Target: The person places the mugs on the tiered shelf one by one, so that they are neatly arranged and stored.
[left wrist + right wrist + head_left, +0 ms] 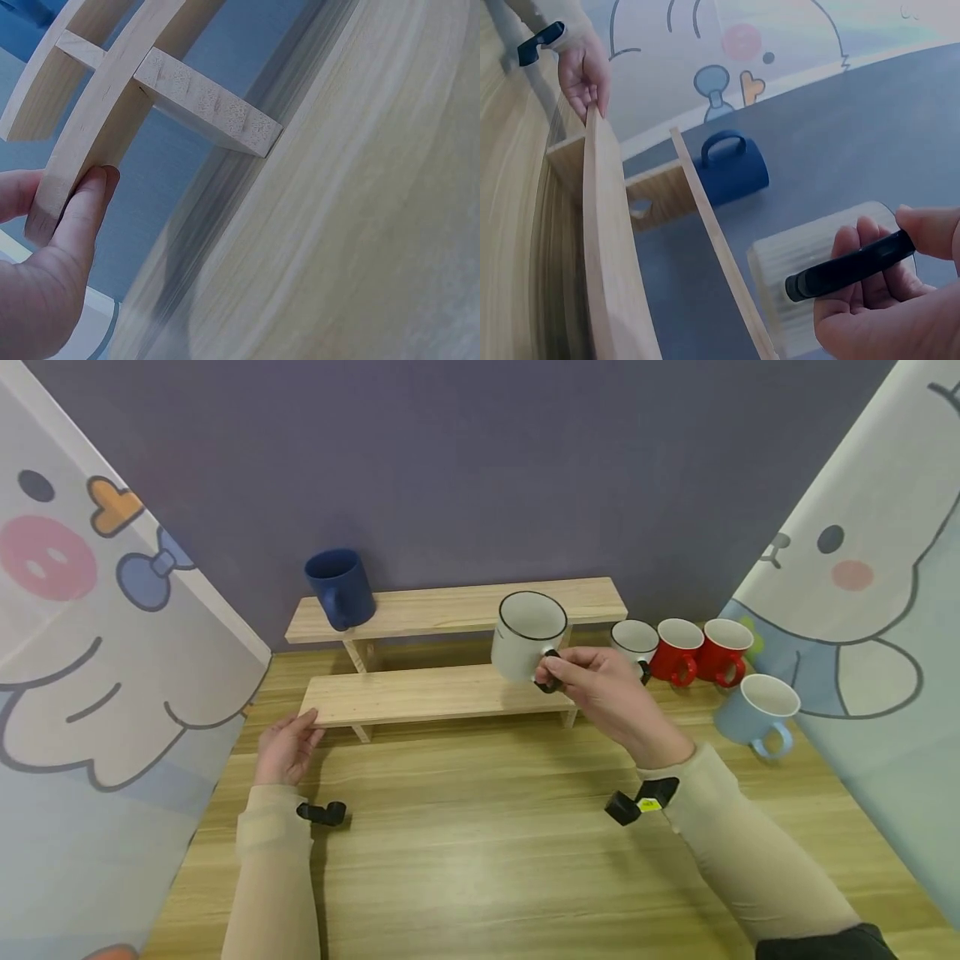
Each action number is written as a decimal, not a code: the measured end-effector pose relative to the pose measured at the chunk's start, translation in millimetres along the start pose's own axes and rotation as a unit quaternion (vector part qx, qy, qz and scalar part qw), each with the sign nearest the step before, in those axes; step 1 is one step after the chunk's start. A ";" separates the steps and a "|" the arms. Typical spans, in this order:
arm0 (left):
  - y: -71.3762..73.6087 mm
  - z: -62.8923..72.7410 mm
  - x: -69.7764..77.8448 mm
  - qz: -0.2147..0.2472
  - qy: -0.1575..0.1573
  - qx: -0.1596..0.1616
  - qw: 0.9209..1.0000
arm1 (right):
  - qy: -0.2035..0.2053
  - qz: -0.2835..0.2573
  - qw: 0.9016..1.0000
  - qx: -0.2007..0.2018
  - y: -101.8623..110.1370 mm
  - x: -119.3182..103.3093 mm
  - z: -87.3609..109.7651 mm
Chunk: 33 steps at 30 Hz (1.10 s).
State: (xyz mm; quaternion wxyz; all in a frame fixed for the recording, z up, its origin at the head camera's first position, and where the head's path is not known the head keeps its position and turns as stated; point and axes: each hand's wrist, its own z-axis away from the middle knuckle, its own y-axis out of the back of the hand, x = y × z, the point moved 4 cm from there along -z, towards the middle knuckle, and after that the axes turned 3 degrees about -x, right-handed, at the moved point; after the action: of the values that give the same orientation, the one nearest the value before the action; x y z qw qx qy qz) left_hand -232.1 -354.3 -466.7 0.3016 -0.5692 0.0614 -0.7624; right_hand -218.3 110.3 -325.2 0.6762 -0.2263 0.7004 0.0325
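Note:
My right hand [592, 681] grips the black handle [849, 267] of a white mug [527, 637] and holds it in the air above the right part of the lower shelf [420, 695]. My left hand [288, 745] holds the left end of that lower shelf, with the thumb and fingers [82, 206] pinching the board's edge. A dark blue mug [341, 588] stands on the upper shelf [457, 607] near its left end. In the right wrist view the blue mug [731, 169] and the left hand [585, 71] on the shelf end both show.
To the right of the wooden two-step rack stand a white mug [634, 643], two red mugs [677, 651] [723, 652] and a light blue mug [757, 710] on the wooden table [487, 843]. Cartoon-printed panels [112, 635] wall in both sides; a purple wall is behind.

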 end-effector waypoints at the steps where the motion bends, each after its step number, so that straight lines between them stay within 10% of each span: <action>1: -0.5 -0.1 0.2 0.003 0.000 -0.001 1.000 | 0.003 -0.007 1.000 -0.001 -3.8 -0.6 -4.9; 33: 1.0 -0.6 -0.4 -0.004 -0.002 -0.006 1.000 | -0.009 0.068 0.992 0.107 -78.4 8.2 -141.4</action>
State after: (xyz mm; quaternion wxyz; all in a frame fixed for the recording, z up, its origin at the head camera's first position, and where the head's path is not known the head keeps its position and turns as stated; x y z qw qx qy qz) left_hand -232.2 -355.0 -467.7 0.2950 -0.5732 0.0632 -0.7619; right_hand -321.7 -11.9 -300.8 0.6989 -0.1047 0.7075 0.0054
